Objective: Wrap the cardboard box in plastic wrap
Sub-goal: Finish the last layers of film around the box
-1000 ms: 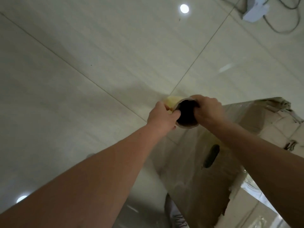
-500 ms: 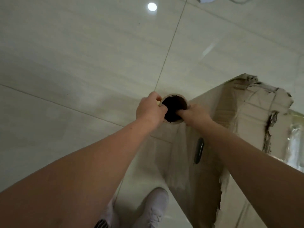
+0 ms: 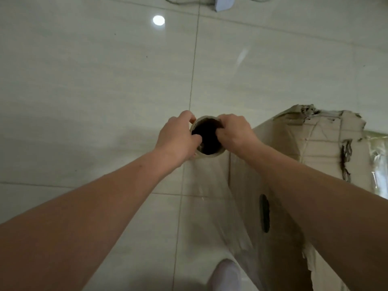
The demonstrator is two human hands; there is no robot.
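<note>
One wrap roll (image 3: 207,143) beside torn box (image 3: 315,143), shoe (image 3: 225,274) below

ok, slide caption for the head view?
Left hand and right hand grip the roll by the torn box, film stretched between.

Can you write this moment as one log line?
left hand: grips wrap roll | right hand: grips wrap roll | film: stretches from roll to cardboard box

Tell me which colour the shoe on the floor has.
The shoe is white, shown in the head view.
</note>
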